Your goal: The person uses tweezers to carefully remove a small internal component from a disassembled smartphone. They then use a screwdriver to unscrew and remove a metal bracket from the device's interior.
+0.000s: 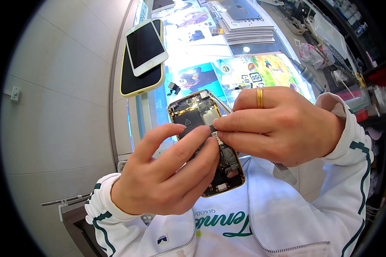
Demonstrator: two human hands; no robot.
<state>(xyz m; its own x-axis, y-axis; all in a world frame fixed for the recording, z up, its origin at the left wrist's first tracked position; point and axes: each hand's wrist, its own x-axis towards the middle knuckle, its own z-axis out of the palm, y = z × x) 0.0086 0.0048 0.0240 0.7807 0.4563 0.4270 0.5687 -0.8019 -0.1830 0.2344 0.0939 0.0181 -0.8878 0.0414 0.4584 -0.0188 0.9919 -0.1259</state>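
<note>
An opened phone (189, 116) with a gold frame lies tilted in front of my chest, its dark battery and circuit parts bare. Curled over its middle is my left hand (171, 171), closed on it, thumb and fingertips against the inside. From the other side my right hand (278, 124) reaches in, a gold ring on one finger. Its fingers are closed round metal tweezers (220, 102), which point toward the phone's upper end. The fingertips of both hands almost meet over the phone's middle; what lies under them is hidden. A small dark part (173, 88) rests beyond the phone's top.
At the far left, a white phone (145, 47) lies on a larger yellow-edged phone (131, 81). The lit glass counter (176, 58) bears colourful printed sheets and a stack of booklets (249, 34). A grey screwdriver-like tool (309, 76) and a plastic bag (315, 55) lie at the right.
</note>
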